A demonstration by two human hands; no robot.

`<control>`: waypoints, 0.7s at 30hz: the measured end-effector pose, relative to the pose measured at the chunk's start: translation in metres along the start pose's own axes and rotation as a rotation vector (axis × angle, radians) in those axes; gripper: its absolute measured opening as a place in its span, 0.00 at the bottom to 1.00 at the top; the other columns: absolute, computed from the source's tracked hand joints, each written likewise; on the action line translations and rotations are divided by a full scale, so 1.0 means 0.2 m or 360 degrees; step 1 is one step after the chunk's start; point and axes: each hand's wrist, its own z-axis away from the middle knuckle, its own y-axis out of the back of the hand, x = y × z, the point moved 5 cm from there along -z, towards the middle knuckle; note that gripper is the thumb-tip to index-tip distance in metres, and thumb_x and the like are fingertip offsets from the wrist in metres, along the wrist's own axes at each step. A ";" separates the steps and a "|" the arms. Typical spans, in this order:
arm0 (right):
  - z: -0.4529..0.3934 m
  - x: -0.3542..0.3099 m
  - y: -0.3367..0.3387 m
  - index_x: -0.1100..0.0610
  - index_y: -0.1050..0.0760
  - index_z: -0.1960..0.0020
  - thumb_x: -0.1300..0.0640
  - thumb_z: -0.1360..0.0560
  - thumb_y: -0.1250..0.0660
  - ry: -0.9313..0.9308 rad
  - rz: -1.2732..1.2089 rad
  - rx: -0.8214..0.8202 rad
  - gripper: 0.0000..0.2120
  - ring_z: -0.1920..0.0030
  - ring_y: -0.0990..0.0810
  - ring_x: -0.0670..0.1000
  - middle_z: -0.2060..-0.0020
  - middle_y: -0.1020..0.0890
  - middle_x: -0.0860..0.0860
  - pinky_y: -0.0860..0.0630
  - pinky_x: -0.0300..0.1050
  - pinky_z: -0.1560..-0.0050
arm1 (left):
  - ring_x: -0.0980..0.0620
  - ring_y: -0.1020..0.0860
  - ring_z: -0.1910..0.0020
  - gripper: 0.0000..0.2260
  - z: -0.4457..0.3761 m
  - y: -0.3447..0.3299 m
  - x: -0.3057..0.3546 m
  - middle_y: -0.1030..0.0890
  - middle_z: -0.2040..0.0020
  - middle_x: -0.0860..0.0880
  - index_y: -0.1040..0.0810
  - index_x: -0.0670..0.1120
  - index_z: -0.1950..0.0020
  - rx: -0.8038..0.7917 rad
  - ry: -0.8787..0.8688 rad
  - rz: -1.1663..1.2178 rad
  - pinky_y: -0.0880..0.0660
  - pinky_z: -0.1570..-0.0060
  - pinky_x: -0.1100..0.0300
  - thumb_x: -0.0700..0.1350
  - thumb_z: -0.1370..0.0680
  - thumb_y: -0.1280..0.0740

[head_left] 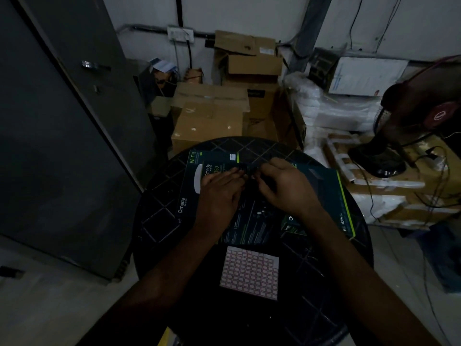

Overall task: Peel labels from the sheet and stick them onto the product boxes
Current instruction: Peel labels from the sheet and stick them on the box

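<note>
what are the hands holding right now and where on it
It cannot be told for sure. Both hands, left and right, meet fingertip to fingertip over the dark product boxes; any label between them is too small and dim to see.

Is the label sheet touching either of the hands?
Apart. In the head view, the label sheet lies alone; both hands, left hand and right hand, work farther away.

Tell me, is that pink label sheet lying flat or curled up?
Flat. The label sheet lies spread on the round table, near the person, its corners down and its grid of labels facing up.
</note>
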 end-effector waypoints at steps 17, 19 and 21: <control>-0.01 -0.04 0.04 0.52 0.18 0.51 0.47 0.25 0.45 0.0070 0.0054 -0.0178 0.18 0.54 0.22 0.52 0.57 0.21 0.48 0.24 0.49 0.63 | 0.55 0.23 0.36 0.15 0.02 0.02 0.02 0.18 0.40 0.52 0.18 0.47 0.40 -0.0011 -0.0010 -0.0001 0.37 0.37 0.57 0.39 0.27 0.30; -0.02 0.00 0.03 0.52 0.18 0.56 0.48 0.23 0.41 0.0004 -0.0152 -0.0161 0.15 0.57 0.23 0.49 0.60 0.21 0.46 0.23 0.50 0.60 | 0.55 0.23 0.36 0.15 0.02 0.02 0.02 0.18 0.40 0.52 0.18 0.47 0.41 -0.0005 -0.0013 0.0001 0.37 0.37 0.57 0.39 0.26 0.30; -0.03 0.03 0.02 0.54 0.19 0.59 0.48 0.23 0.38 -0.0082 -0.0317 -0.0119 0.14 0.61 0.22 0.48 0.62 0.21 0.46 0.24 0.49 0.60 | 0.55 0.23 0.37 0.13 0.02 0.02 0.02 0.18 0.40 0.52 0.18 0.47 0.41 0.0014 -0.0001 0.0010 0.37 0.37 0.58 0.40 0.25 0.29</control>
